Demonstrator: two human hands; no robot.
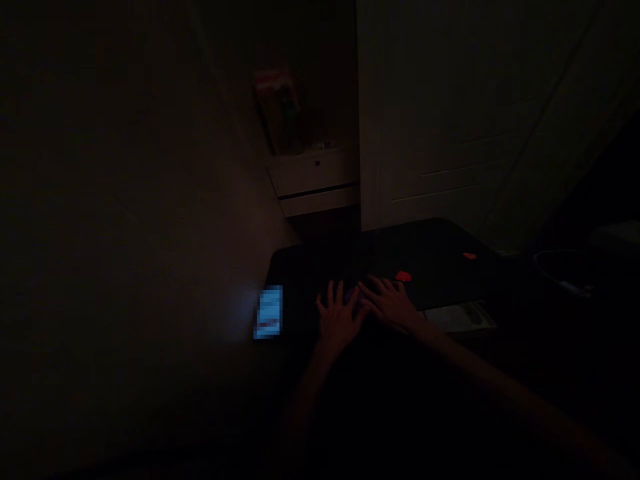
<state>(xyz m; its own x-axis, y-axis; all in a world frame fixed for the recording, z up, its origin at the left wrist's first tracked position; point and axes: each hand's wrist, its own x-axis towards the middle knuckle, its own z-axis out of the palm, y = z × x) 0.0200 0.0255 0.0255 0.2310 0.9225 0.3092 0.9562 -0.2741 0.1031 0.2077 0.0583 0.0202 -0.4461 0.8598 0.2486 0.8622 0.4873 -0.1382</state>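
Note:
The room is very dark. My left hand lies flat with fingers spread on a dark table. My right hand lies beside it, fingers stretched out and touching or overlapping the left fingertips. Neither hand holds anything that I can see. A small red object sits just beyond my right hand. A second small orange-red piece lies farther right. What lies under my fingers is too dark to tell.
A lit phone screen glows at the table's left edge. A paper or booklet lies right of my right arm. A pale drawer unit stands behind against the wall, with a white door to its right.

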